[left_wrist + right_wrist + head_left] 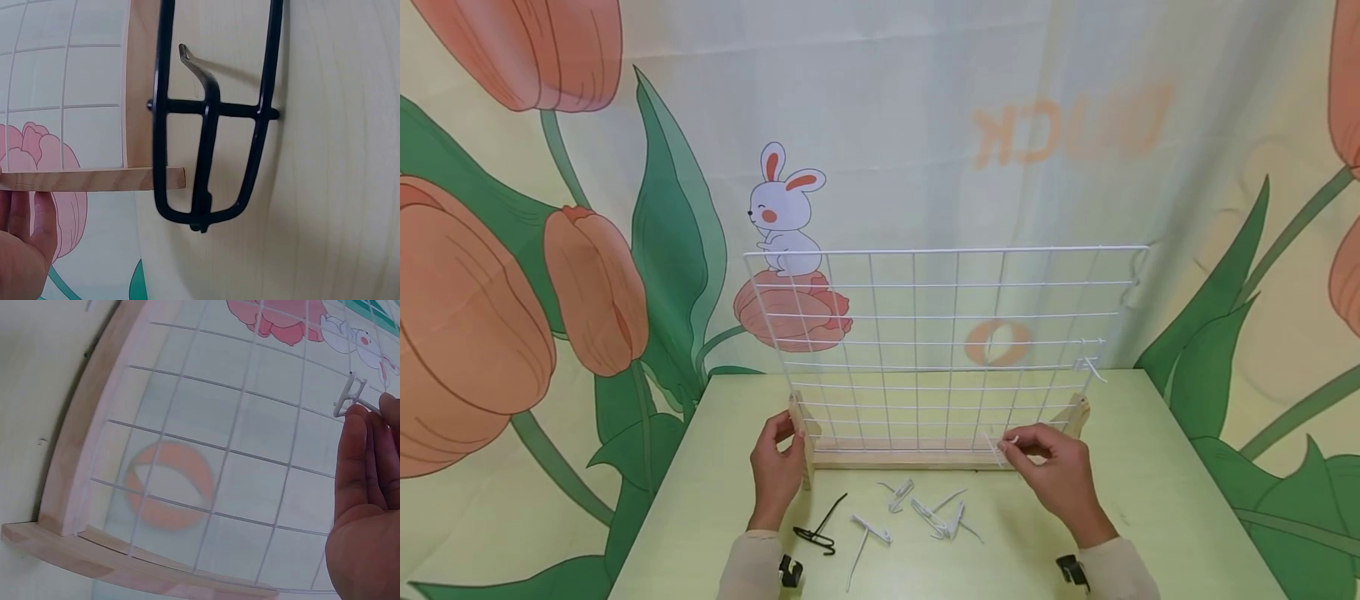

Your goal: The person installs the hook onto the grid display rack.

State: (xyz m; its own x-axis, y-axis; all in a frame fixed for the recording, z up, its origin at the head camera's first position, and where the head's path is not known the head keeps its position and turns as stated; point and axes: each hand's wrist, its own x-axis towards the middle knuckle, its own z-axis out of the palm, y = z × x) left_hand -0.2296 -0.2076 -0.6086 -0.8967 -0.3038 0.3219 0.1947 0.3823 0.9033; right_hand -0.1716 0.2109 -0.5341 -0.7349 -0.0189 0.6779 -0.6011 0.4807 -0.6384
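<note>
Hands sit well apart: left hand [777,475] grips wooden stand edge [807,468], right hand [1062,473] pinches a white hook [351,396]

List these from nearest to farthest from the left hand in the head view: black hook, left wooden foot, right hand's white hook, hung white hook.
From the left hand:
1. Left wooden foot, touching it.
2. Black hook, on the table below.
3. Right hand's white hook, towards the right.
4. Hung white hook, far right on the grid.
</note>
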